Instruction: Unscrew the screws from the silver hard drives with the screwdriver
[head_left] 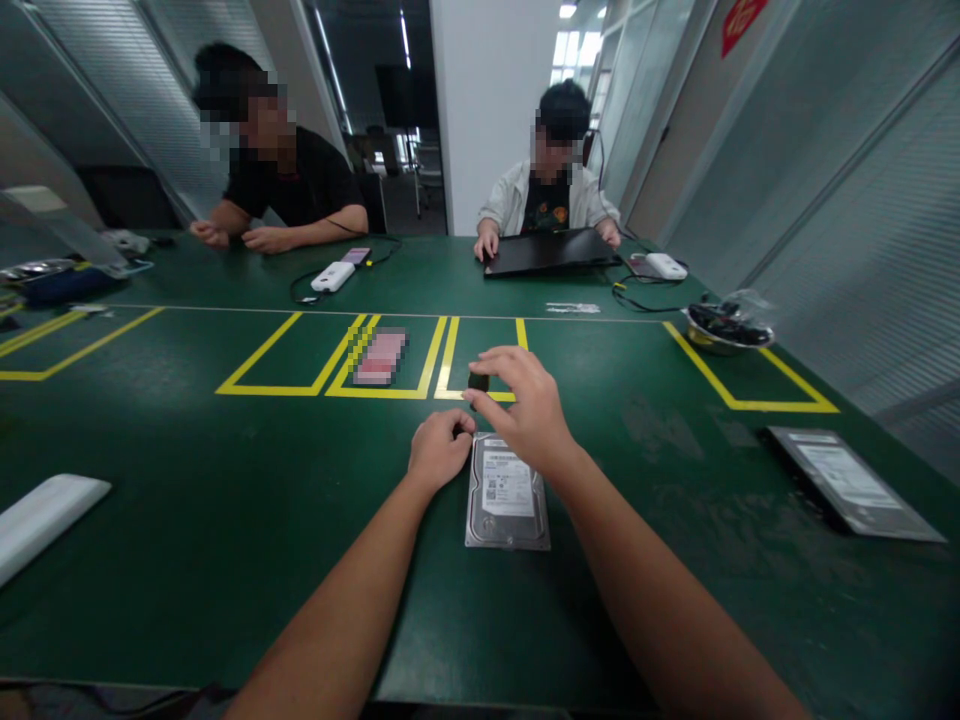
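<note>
A silver hard drive [504, 512] with a white label lies flat on the green table [300, 520], between my forearms. My left hand [439, 450] rests at the drive's upper left corner, fingers curled and closed; whatever they may hold is hidden. Above the drive's far end, my right hand [529, 405] pinches a small black block [478, 382] between thumb and fingertips. The block is too small and dark to tell its exact kind.
Yellow tape frames [274, 389] mark the table, one with a pink pixelated item [381, 357]. At right are another hard drive [855, 485] and a bowl of black cables [727, 328]. A white object [52, 515] lies left. Two people sit opposite, one holding a black panel [551, 252].
</note>
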